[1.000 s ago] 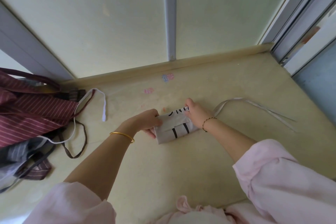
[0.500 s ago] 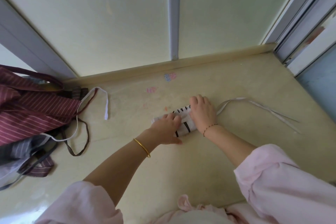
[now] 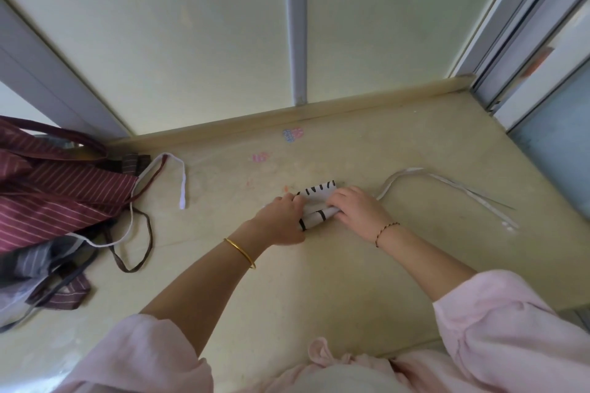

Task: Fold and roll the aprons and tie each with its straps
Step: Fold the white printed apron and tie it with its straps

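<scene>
Since a second ago the flat packet has become a half-made roll. You have the white black-striped cloth apron (image 3: pixel 314 218) on the smooth pale-beige surface (image 3: pixel 319 290), with your left hand (image 3: pixel 281 218) and right hand (image 3: pixel 359 210) curled over its ends. It looks light, limp and springy, so grip near the ends. Its thin white straps (image 3: pixel 412 170) trail rightward. A heap of maroon pinstriped aprons (image 3: pixel 57 195) lies well apart on the left.
</scene>
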{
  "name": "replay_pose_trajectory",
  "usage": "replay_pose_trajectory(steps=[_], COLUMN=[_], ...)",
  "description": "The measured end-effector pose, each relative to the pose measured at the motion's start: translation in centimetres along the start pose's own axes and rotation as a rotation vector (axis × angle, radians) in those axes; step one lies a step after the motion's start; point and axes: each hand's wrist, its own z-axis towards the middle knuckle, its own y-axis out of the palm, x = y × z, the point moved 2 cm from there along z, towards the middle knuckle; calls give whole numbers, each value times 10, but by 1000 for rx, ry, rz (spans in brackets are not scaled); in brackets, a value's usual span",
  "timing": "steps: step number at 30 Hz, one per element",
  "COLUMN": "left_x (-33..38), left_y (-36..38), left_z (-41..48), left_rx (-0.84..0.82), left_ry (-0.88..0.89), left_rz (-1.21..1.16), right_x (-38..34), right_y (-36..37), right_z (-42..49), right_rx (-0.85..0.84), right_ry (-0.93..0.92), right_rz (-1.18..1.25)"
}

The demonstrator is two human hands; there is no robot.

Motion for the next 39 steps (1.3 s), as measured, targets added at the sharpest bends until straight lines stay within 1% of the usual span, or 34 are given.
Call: replay_pose_trajectory(steps=[2, 3, 5, 8, 9, 11, 14, 16, 18, 22, 23, 25, 26, 27, 28, 30, 31, 34, 36, 39], left_x=[-1, -3, -8, -19, -22, -28, -40, -46, -47, -41, -40, -36, -31, -23, -12, 7, 13, 18, 16, 16], left_y=[3, 3, -3, -13, -15, -16, -10, -5, 0, 4, 3, -3, -6, -9, -9, 1, 5, 13, 15, 9], left_z=[-2, -3, -4, -6, -7, -8, -8, -7, -3, 6, 6, 5, 4, 3, 2, 1, 0, -1, -1, -3], left_rx=[-6, 3, 4, -94, -118, -124, -83, -7, 65, 136, 145, 236, 313, 370, 386, 346, 320, 288, 284, 419], left_ry=[-11, -18, -31, -34, -30, -32, -79, -157, -232, -320, -326, -322, -283, -208, -116, 15, 23, 0, 15, 57], left_rz=[116, 132, 79, -71, -113, -200, -457, -647, -691, -585, -521, -243, -103, -10, 41, 64, 55, 62, 180, 323], right_x=[-3, -5, -6, -5, -4, -5, -5, -5, -7, -9, -10, -12, -13, -15, -16, -18, -18, -9, -2, 1], right_y=[-6, -10, -17, -17, -16, -15, -13, -13, -13, -9, -8, -7, -7, -6, -6, -9, -11, -15, -17, -20], right_z=[5, 8, 12, 12, 11, 11, 13, 16, 20, 26, 27, 31, 33, 35, 37, 42, 44, 44, 40, 31], right_rx=[-19, -35, -78, -204, -226, -218, -189, -164, -153, -166, -167, -174, -172, -172, -179, -220, -240, -299, -347, -317], right_ry=[34, 44, 45, 77, 90, 104, 146, 181, 198, 217, 234, 284, 311, 337, 363, 392, 401, 463, 519, 624], right_rz=[-3, -44, -123, -30, -4, 15, 50, 75, 73, -86, -108, -115, -112, -105, -99, -88, -70, 129, 367, 802])
